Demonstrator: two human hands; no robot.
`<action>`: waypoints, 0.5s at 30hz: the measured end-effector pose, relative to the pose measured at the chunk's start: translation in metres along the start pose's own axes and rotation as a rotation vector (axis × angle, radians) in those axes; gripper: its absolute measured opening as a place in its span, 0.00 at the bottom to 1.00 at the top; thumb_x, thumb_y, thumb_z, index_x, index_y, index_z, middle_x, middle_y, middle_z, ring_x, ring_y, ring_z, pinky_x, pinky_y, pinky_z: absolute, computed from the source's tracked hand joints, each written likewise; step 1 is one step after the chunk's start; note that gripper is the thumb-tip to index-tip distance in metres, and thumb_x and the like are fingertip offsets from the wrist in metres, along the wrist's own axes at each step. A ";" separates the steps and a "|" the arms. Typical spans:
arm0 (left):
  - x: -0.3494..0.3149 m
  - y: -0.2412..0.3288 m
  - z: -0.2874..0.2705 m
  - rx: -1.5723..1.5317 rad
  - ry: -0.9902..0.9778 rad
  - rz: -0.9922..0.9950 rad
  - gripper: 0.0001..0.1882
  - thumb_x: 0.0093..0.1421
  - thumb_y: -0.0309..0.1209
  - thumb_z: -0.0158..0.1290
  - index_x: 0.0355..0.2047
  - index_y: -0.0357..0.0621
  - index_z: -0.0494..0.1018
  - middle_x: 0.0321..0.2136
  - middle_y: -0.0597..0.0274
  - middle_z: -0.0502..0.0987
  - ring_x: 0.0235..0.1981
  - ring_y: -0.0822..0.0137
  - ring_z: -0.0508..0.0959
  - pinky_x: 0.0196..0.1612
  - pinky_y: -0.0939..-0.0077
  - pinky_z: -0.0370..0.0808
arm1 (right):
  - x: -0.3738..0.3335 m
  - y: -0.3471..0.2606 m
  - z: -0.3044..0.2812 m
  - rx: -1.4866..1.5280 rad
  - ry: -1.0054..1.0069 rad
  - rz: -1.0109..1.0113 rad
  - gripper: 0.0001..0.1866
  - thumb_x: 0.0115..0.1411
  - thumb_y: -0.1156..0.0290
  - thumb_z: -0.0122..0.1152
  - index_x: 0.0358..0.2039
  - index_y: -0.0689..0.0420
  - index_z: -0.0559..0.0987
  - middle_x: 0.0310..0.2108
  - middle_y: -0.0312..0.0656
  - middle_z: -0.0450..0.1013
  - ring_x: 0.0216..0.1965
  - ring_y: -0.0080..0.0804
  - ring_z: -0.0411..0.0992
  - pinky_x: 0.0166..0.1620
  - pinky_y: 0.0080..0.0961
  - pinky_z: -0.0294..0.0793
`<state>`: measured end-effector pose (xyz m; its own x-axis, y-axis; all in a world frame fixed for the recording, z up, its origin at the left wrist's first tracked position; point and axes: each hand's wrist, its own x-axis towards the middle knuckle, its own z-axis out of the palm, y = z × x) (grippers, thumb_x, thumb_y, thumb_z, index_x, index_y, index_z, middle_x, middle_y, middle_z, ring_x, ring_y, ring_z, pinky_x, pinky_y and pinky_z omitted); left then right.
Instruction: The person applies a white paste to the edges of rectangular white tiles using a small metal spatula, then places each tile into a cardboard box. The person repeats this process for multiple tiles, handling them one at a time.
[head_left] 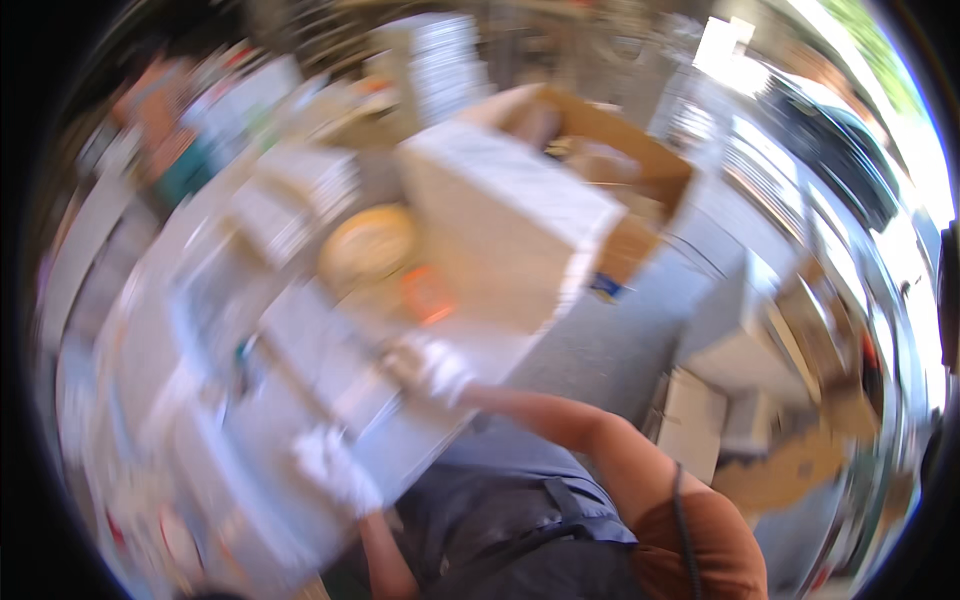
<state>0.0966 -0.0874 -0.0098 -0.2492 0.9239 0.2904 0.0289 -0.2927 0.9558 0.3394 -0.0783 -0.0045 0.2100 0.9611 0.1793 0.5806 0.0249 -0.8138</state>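
Observation:
The whole picture is smeared by motion. Both my hands wear white gloves. My right hand rests on the near edge of a white tabletop, beside a long greyish strip that runs toward my left hand. My left hand lies lower down on the same edge. The blur hides whether either hand grips the strip. A small orange object lies on the table just beyond my right hand.
A big white block stands on the table against an open cardboard box. A round yellowish thing sits left of the block. White boxes and cardboard pieces stand on the grey floor to the right.

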 end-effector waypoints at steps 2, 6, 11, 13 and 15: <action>0.001 0.000 0.009 -0.132 0.050 -0.157 0.18 0.69 0.20 0.58 0.56 0.34 0.68 0.48 0.52 0.77 0.46 0.62 0.79 0.50 0.63 0.81 | 0.005 0.001 -0.005 0.067 0.015 -0.074 0.20 0.71 0.51 0.60 0.52 0.53 0.82 0.49 0.54 0.81 0.52 0.56 0.78 0.56 0.45 0.77; -0.002 0.002 -0.002 0.017 0.027 -0.117 0.28 0.70 0.24 0.60 0.66 0.31 0.62 0.53 0.50 0.75 0.51 0.58 0.78 0.55 0.63 0.80 | 0.016 -0.004 0.002 0.296 0.061 -0.006 0.15 0.70 0.60 0.63 0.50 0.56 0.83 0.39 0.51 0.82 0.42 0.49 0.82 0.47 0.39 0.80; -0.009 0.007 0.001 -0.013 0.094 -0.147 0.28 0.69 0.27 0.62 0.64 0.31 0.63 0.53 0.51 0.75 0.54 0.61 0.76 0.59 0.66 0.76 | 0.022 -0.027 -0.032 0.163 0.078 -0.243 0.14 0.71 0.62 0.64 0.52 0.56 0.82 0.38 0.45 0.81 0.34 0.39 0.82 0.42 0.36 0.81; -0.011 0.011 0.003 0.010 0.111 -0.141 0.28 0.69 0.27 0.62 0.64 0.31 0.64 0.53 0.52 0.74 0.54 0.62 0.76 0.59 0.67 0.76 | 0.025 -0.060 -0.049 0.397 -0.025 -0.141 0.14 0.71 0.62 0.64 0.50 0.56 0.82 0.39 0.46 0.81 0.34 0.42 0.82 0.42 0.36 0.81; -0.010 0.013 0.003 0.035 0.111 -0.131 0.28 0.69 0.27 0.62 0.63 0.30 0.64 0.54 0.52 0.74 0.53 0.63 0.76 0.59 0.67 0.76 | 0.037 -0.101 -0.064 0.523 -0.068 -0.181 0.14 0.72 0.63 0.65 0.53 0.57 0.82 0.40 0.43 0.81 0.34 0.35 0.80 0.42 0.33 0.81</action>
<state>0.1028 -0.1000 -0.0005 -0.3583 0.9202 0.1579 0.0222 -0.1607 0.9868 0.3391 -0.0628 0.1200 0.0822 0.9438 0.3202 0.1308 0.3083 -0.9422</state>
